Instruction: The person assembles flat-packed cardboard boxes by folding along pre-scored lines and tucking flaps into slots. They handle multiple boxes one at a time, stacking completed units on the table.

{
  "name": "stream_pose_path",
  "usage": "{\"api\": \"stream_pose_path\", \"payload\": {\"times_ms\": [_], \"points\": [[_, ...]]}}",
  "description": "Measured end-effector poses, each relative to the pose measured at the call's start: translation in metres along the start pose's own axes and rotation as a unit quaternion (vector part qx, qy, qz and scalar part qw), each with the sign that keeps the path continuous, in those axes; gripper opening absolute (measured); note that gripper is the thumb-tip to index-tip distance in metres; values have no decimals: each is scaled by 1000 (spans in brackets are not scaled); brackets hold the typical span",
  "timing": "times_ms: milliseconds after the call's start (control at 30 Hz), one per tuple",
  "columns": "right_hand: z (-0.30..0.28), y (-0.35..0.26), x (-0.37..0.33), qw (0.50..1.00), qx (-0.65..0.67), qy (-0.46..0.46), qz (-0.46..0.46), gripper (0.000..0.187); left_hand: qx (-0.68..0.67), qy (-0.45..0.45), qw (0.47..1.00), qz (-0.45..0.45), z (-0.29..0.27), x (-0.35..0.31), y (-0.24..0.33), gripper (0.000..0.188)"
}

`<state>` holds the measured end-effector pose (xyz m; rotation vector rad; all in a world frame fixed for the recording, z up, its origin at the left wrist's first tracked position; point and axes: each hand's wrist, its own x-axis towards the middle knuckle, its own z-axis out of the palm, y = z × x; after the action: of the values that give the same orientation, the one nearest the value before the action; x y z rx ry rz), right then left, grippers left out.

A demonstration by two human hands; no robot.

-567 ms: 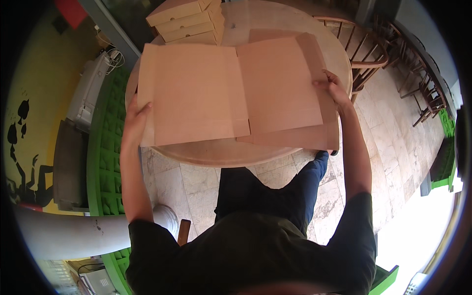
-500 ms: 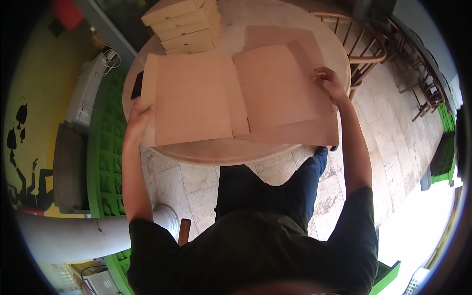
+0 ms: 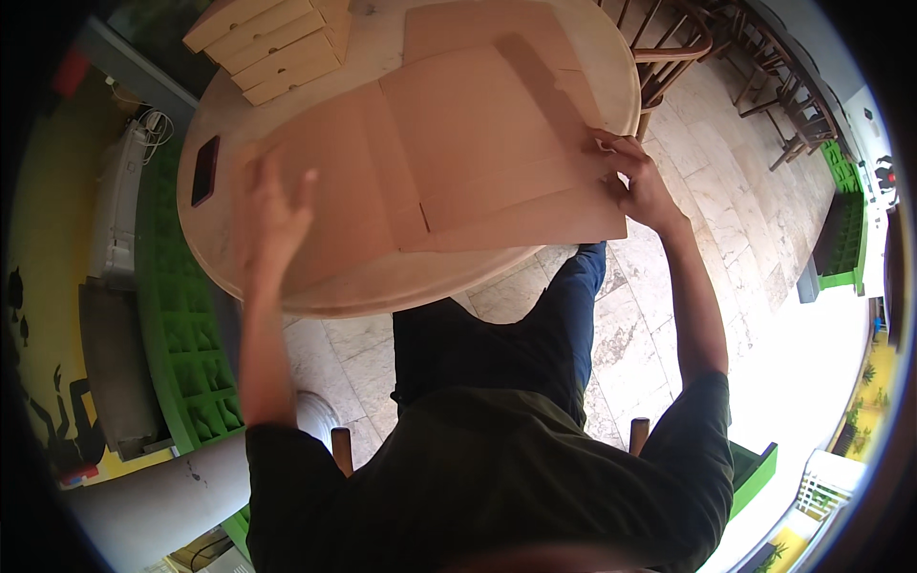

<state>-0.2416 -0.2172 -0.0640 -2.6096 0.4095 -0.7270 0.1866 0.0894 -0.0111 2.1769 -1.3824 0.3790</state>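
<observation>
A large brown cardboard box blank (image 3: pixel 478 143) lies unfolded over the near part of the round table (image 3: pixel 220 239), creased down its middle and with a short slit at the near edge. Over its left panel hovers my left hand (image 3: pixel 277 210), blurred, fingers spread and nothing in them. My right hand (image 3: pixel 645 186) is at the blank's right edge, fingertips touching the cardboard. A gap shows between its thumb and curled fingers. Beyond the blank lies another flat brown cardboard sheet (image 3: pixel 468 27), partly covered.
A stack of folded cardboard boxes (image 3: pixel 287 57) stands at the far left of the table. A dark phone (image 3: pixel 204 170) lies near the left rim. Wooden chairs (image 3: pixel 673 53) are at the far right, and a green slatted bench (image 3: pixel 196 344) runs along the left.
My left hand has let go of the blank's left edge and moved over its panel. That panel now lies lower, on the table. The whole view has shifted, uncovering the phone.
</observation>
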Motion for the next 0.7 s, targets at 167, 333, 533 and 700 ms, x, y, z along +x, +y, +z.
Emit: {"api": "stream_pose_path", "payload": {"times_ms": [167, 333, 533, 700], "points": [[1, 7, 17, 997, -76, -1, -32, 43, -238, -145, 931, 234, 89, 48, 142, 42], [7, 18, 20, 1000, -21, 17, -5, 39, -267, -187, 916, 234, 170, 57, 214, 27], [13, 29, 43, 998, -2, 37, 51, 14, -284, -132, 914, 257, 196, 44, 211, 22], [21, 27, 57, 990, 3, 44, 136, 15, -279, -138, 917, 248, 199, 46, 211, 28]]}}
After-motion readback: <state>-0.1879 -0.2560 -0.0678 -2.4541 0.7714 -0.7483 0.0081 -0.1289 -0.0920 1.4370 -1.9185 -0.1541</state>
